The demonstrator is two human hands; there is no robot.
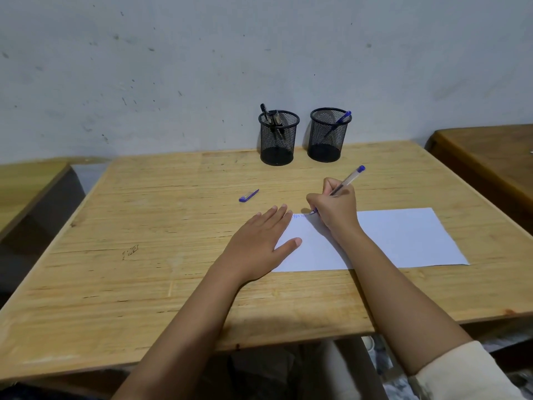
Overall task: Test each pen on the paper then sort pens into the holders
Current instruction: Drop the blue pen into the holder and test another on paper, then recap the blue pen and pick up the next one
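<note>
My right hand [336,207] grips a blue pen [349,179] with its tip touching the top left corner of the white paper [403,238], beside a short blue scribble. My left hand [259,241] lies flat, fingers spread, on the paper's left edge. A blue pen cap [248,195] lies on the wooden table [144,269] left of the hands. At the back stand two black mesh holders: the left holder [278,140] contains black pens, the right holder [328,137] contains one blue pen [340,121].
A grey wall rises right behind the holders. A second wooden table [490,157] stands to the right and another [26,186] to the left, each with a gap between. Cloth and clutter show under the table's front edge.
</note>
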